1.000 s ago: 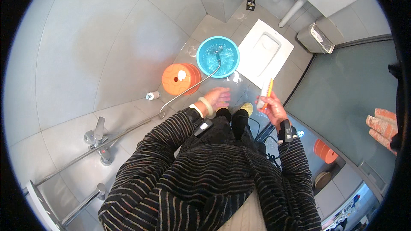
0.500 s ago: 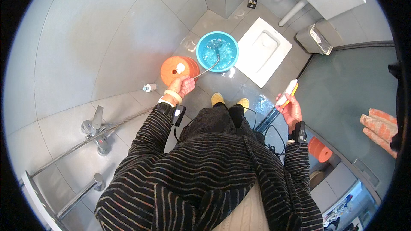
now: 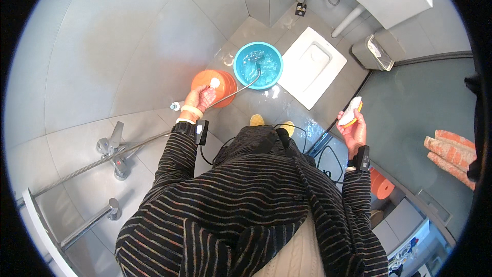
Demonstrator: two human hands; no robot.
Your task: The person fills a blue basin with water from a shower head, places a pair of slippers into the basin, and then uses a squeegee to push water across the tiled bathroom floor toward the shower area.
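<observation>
A silver metal mixer tap (image 3: 112, 149) stood out from the grey tiled wall at left, a silver flexible hose (image 3: 88, 167) running past it and behind the left forearm. A small white plastic bottle (image 3: 175, 106) sat just beyond the left hand (image 3: 200, 98), which was turned palm up, fingers loosely extended, at the round orange plastic stool (image 3: 201, 78). A white lump (image 3: 214, 82) lay on the stool near the fingertips; contact could not be told. The hose crossed to a round blue plastic basin (image 3: 258, 44) of water, beside a white ceramic squat toilet (image 3: 294, 74). The right hand (image 3: 354, 132), well apart, pinched a white-bristled, yellow-backed brush (image 3: 352, 112) between its fingers. A grey bin (image 3: 365, 54) and an orange-and-white cloth (image 3: 451, 150) stood farther right.
</observation>
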